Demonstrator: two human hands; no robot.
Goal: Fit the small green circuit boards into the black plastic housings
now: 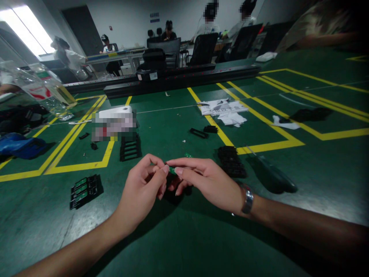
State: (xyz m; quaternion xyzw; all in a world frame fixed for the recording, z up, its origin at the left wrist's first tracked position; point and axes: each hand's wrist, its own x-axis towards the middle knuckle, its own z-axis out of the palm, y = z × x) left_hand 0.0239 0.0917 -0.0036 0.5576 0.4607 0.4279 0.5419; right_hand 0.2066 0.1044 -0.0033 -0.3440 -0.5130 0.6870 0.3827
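Between my two hands is a small green circuit board [172, 170]. My left hand [145, 182] pinches its left end between thumb and forefinger. The right end sits in the pinch of my right hand [201, 175], whose wrist wears a metal band. Fingertips cover much of the board. Just beyond, another green board piece [188, 155] lies on the table. A black slotted frame [130, 148] lies past my left hand, and a stack of black plastic parts [231, 161] is beside my right hand. At the left, a black holder [84, 190] carries several green boards.
A dark-handled tool [273, 177] lies right of the stack. Farther off are black plastic pieces [198, 133], crumpled paper [221, 109], a white device [113, 115], plastic bottles [47, 90] and a blue object [21, 146]. A black rail [178, 81] crosses the back; people sit beyond.
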